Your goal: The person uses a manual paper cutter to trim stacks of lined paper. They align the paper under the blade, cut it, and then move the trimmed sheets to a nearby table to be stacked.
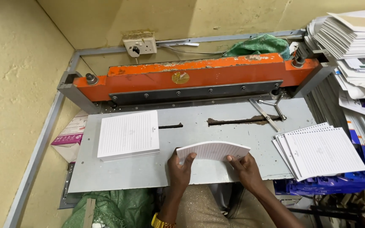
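Both my hands grip a small stack of lined white sheets [213, 150], stood on its edge on the grey metal table [216, 131] of a paper-cutting machine. My left hand [180, 167] pinches the stack's left end and my right hand [245, 169] pinches its right end. The sheets bow slightly between them. A squared pile of lined paper [128, 135] lies flat to the left. To the right lies a fanned pile of punched lined sheets [321, 151].
The machine's orange clamp bar [199, 74] runs across the back, with a dark slot [237, 121] in the table before it. Tall paper stacks [355, 42] crowd the right. A wall socket [140, 45] sits behind. A green sack [115, 209] lies below the table's front.
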